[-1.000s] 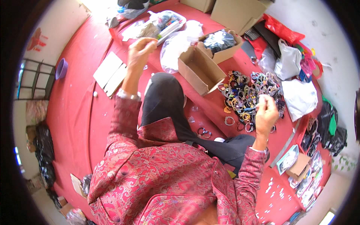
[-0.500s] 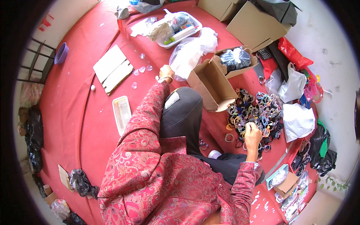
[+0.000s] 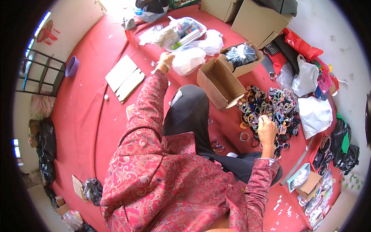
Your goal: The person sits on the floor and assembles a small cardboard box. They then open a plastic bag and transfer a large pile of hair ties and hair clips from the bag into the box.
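Observation:
My left hand (image 3: 167, 60) is closed at the left edge of a white plastic bag (image 3: 188, 61). Whether it grips the bag or something small, I cannot tell. Over a heap of small elastic loops, looking like hair ties (image 3: 284, 110) in many colours, my right hand (image 3: 266, 129) has its fingers pinched together. What sits in that pinch, if anything, is too small to make out. An open, empty-looking cardboard box (image 3: 222, 83) tilts between the bag and the heap. A single loop (image 3: 244, 136) lies at the heap's near left side.
Red cloth (image 3: 73, 154) covers the floor. Behind the bag stands a loaded white tray (image 3: 201, 34). A flat cardboard piece (image 3: 125, 79) lies left of my left arm, which mostly hides a pale basket (image 3: 129, 110). A second box (image 3: 251, 65) holds a dark-filled bag.
My left hand has moved forward and left, up against the white bag's edge. My right hand stays pinched over the heap. The whole view has shifted a little.

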Demonstrator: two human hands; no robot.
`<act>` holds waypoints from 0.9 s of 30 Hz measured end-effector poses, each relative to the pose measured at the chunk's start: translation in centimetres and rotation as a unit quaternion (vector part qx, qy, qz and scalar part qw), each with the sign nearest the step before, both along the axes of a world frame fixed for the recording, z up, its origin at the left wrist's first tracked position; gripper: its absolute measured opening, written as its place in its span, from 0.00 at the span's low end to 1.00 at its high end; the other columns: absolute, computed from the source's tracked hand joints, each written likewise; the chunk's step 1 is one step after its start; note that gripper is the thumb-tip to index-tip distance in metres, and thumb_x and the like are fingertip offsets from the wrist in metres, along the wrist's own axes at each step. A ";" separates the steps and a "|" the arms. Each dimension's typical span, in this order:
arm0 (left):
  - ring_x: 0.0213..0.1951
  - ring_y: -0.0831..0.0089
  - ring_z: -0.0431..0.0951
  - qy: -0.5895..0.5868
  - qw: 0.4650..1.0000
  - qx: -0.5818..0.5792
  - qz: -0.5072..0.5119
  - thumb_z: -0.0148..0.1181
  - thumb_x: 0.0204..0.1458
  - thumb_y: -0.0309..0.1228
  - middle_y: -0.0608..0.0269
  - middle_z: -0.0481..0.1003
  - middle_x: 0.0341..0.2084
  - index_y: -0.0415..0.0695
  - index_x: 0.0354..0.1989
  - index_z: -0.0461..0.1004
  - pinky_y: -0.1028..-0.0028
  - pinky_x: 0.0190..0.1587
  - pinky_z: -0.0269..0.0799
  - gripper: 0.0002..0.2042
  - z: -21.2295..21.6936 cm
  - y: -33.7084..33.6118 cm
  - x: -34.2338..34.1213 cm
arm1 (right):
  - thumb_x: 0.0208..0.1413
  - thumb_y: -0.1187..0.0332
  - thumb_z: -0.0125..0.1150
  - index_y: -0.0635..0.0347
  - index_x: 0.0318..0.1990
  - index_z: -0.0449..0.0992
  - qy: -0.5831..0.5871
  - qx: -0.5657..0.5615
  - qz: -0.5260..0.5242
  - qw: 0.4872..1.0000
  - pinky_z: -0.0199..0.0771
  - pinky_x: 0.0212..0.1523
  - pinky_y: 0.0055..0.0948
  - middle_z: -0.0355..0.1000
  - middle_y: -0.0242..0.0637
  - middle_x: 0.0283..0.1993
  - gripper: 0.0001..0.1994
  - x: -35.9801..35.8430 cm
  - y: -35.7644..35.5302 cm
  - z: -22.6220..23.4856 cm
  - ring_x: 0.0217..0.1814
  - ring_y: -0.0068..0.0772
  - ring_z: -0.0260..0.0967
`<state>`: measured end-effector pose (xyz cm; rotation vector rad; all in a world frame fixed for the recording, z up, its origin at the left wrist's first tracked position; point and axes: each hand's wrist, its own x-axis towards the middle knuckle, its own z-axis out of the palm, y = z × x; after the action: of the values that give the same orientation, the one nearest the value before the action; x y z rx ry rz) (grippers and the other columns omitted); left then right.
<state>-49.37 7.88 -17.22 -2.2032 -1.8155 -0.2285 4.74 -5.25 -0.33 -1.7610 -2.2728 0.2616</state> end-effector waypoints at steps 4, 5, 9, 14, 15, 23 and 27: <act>0.29 0.60 0.77 -0.398 0.801 -0.110 0.433 0.54 0.41 0.28 0.52 0.74 0.22 0.41 0.23 0.75 0.68 0.29 0.71 0.05 -8.6 -3.5 -2.0 | 0.54 0.65 0.48 0.59 0.30 0.71 -0.032 -0.022 0.029 0.999 0.68 0.33 0.42 0.72 0.45 0.30 0.09 0.6 -0.2 -0.6 0.31 0.49 0.70; 0.31 0.54 0.78 -0.533 0.684 -0.076 0.493 0.56 0.39 0.29 0.43 0.75 0.28 0.34 0.29 0.75 0.66 0.30 0.71 0.11 -7.7 -3.7 2.1 | 0.54 0.65 0.48 0.59 0.30 0.71 -0.062 -0.035 0.005 0.997 0.69 0.33 0.42 0.72 0.45 0.30 0.09 1.4 -0.7 -0.6 0.31 0.49 0.70; 0.44 0.55 0.71 -0.362 0.753 0.036 0.548 0.64 0.35 0.41 0.48 0.70 0.43 0.37 0.46 0.67 0.64 0.40 0.71 0.29 -1.1 -5.8 6.3 | 0.53 0.66 0.49 0.59 0.31 0.71 -0.085 -0.032 0.024 0.996 0.69 0.32 0.42 0.72 0.45 0.29 0.08 1.2 -0.5 -1.0 0.31 0.48 0.70; 0.55 0.57 0.62 -0.189 0.938 -0.057 0.285 0.61 0.35 0.51 0.51 0.60 0.54 0.44 0.60 0.51 0.58 0.55 0.58 0.44 -2.8 -1.6 8.7 | 0.52 0.67 0.49 0.60 0.32 0.72 -0.058 -0.055 0.035 0.996 0.68 0.34 0.41 0.71 0.47 0.29 0.08 -0.6 0.6 -1.4 0.32 0.49 0.70; 0.56 0.58 0.62 -0.163 0.937 -0.091 0.296 0.62 0.34 0.52 0.52 0.58 0.56 0.45 0.62 0.47 0.58 0.55 0.57 0.46 -3.4 -0.9 9.3 | 0.52 0.68 0.49 0.60 0.32 0.72 -0.053 -0.057 0.039 0.996 0.68 0.34 0.41 0.71 0.47 0.29 0.07 -0.9 0.8 -1.5 0.32 0.49 0.70; 0.44 0.61 0.72 -0.181 0.947 -0.184 0.192 0.47 0.48 0.30 0.55 0.70 0.42 0.46 0.45 0.67 0.62 0.41 0.70 0.14 0.1 0.8 10.4 | 0.51 0.68 0.51 0.61 0.34 0.72 -0.091 -0.084 0.056 0.991 0.69 0.33 0.40 0.72 0.46 0.29 0.07 -1.6 1.9 -3.3 0.32 0.48 0.70; 0.47 0.55 0.70 -0.172 0.961 -0.151 0.154 0.53 0.45 0.41 0.53 0.70 0.40 0.47 0.45 0.68 0.59 0.46 0.66 0.18 -3.3 2.2 7.3 | 0.51 0.69 0.51 0.61 0.35 0.71 -0.106 -0.114 0.077 0.985 0.69 0.32 0.40 0.71 0.46 0.30 0.07 -2.5 2.5 -2.6 0.32 0.48 0.70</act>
<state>-42.09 10.09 -20.56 -2.1270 -2.5029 -0.3007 2.21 -2.77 -2.89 -1.7967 -2.6303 0.3960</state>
